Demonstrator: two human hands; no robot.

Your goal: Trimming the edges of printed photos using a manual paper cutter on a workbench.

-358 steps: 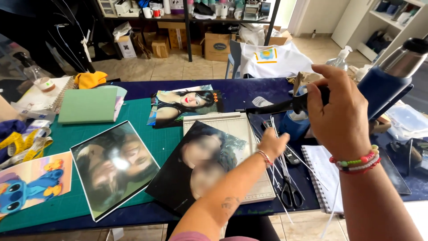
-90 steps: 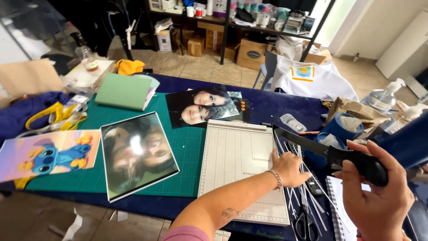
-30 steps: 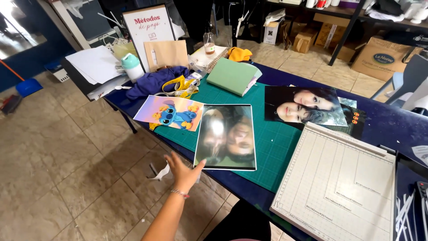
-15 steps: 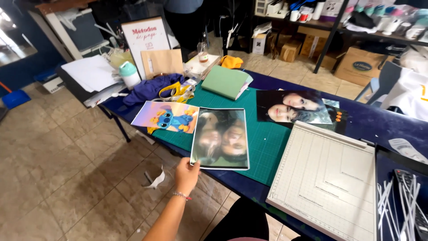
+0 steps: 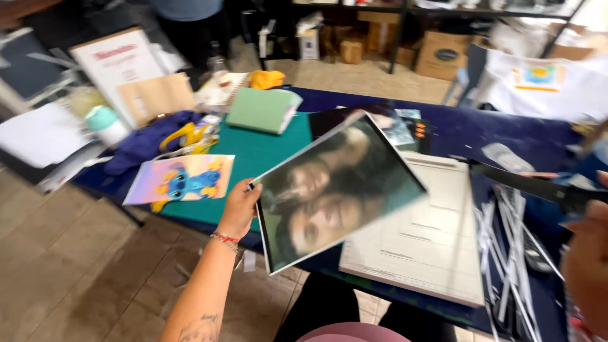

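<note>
While left hand [image 5: 239,209] pinches photo print [image 5: 335,187] edge, lifted above paper trimmer [image 5: 424,240]

I see soft, even daylight, brightest at the far right. Motion blur smears everything. Soft glare whitens the lifted photo print [image 5: 335,190].

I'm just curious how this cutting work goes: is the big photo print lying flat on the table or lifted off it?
Lifted. The left hand grips the photo print by its left edge, and it hangs tilted in the air above the green mat and the paper trimmer.
</note>
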